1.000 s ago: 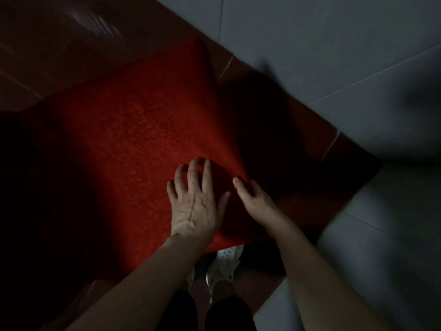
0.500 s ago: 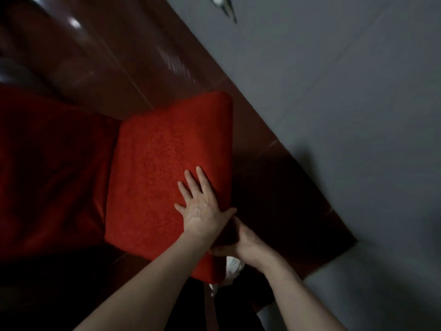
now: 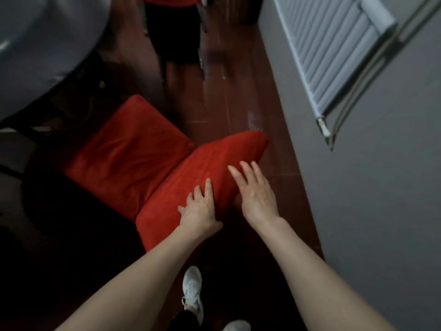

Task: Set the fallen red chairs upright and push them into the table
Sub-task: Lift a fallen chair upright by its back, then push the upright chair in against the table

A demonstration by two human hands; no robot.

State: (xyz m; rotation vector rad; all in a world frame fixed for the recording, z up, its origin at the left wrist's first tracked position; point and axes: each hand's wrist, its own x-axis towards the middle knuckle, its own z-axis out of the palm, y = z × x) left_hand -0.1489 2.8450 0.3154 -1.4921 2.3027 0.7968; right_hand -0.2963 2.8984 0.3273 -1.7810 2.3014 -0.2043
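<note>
A red upholstered chair (image 3: 126,149) stands upright in front of me, its seat toward the table and its padded backrest (image 3: 214,158) nearest me. My left hand (image 3: 200,209) holds the backrest's top, fingers on the front face and thumb behind. My right hand (image 3: 255,194) is flat with fingers apart against the backrest's rear edge, gripping nothing. The table (image 3: 43,44), under a pale cloth, fills the upper left, and the seat's far corner reaches toward its edge.
A second red chair (image 3: 174,32) with a dark skirt and metal legs stands further along the table. A grey wall (image 3: 381,187) with a white radiator (image 3: 334,44) runs close on the right. Dark red floor tiles lie between. My white shoes (image 3: 192,290) are below.
The chair has gone from lying tilted to standing upright, and the view has swung up to show the table. My right hand came off the backrest's underside and now lies flat at its rear.
</note>
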